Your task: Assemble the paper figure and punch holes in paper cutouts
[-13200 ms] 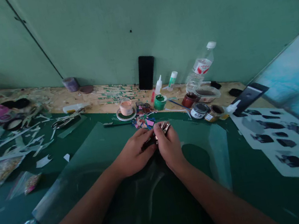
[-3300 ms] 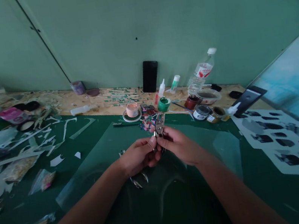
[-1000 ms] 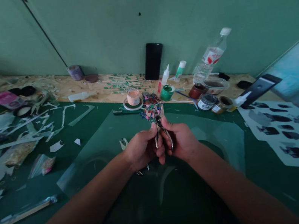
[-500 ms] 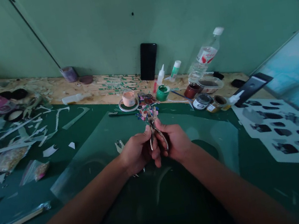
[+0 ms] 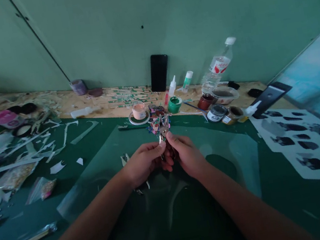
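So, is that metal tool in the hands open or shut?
Open: the metal tool has its two upper ends spread apart.

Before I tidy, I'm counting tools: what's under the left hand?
Under the left hand, seemingly one metal tool: its two ends show, its middle is covered.

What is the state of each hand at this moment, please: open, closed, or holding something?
Left hand: closed, holding the shiny silver metal plier-like tool.
Right hand: closed, holding the same tool.
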`<state>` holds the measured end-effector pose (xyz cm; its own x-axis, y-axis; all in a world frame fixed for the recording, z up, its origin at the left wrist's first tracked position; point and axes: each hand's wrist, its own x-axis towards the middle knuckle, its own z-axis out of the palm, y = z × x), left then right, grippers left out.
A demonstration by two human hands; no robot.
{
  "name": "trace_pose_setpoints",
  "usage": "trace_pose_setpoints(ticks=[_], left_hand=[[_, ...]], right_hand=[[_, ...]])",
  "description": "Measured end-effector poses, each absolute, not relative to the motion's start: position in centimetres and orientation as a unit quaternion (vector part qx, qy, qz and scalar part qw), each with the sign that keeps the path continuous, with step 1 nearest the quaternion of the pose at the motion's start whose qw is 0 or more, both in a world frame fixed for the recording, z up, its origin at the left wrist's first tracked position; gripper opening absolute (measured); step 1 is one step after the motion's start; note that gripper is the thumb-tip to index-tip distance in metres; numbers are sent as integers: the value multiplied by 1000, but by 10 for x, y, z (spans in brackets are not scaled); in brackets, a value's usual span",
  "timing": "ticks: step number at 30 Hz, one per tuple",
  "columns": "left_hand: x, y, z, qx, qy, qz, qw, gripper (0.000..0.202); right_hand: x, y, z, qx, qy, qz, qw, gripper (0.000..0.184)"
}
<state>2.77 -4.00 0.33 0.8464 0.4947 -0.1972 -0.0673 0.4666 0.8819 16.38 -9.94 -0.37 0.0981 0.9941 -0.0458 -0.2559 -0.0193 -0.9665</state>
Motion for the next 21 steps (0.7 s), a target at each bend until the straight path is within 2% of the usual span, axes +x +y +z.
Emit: trace_pose_setpoints(ticks=[3, 6, 9, 11, 15, 21], left_hand=[[26, -39, 6, 567, 249, 178, 765, 37], [23, -35, 7, 560, 253, 145, 775, 33], [20, -31, 9, 530, 244, 143, 799, 29], [20, -31, 12, 568, 246, 172, 767, 28], [24, -37, 18, 651, 259, 213, 681, 39], [24, -41, 14, 694, 288, 241, 614, 46]], right_hand=[[163, -104, -2, -541, -466, 423, 558, 46], [161, -107, 0, -599, -521, 290, 535, 39], [162, -108, 2, -588, -570, 202, 537, 25], [164, -107, 2, -577, -590, 170, 539, 21], [164, -106, 0, -591, -569, 216, 530, 29], [153, -111, -2, -591, -483, 320, 561, 29]])
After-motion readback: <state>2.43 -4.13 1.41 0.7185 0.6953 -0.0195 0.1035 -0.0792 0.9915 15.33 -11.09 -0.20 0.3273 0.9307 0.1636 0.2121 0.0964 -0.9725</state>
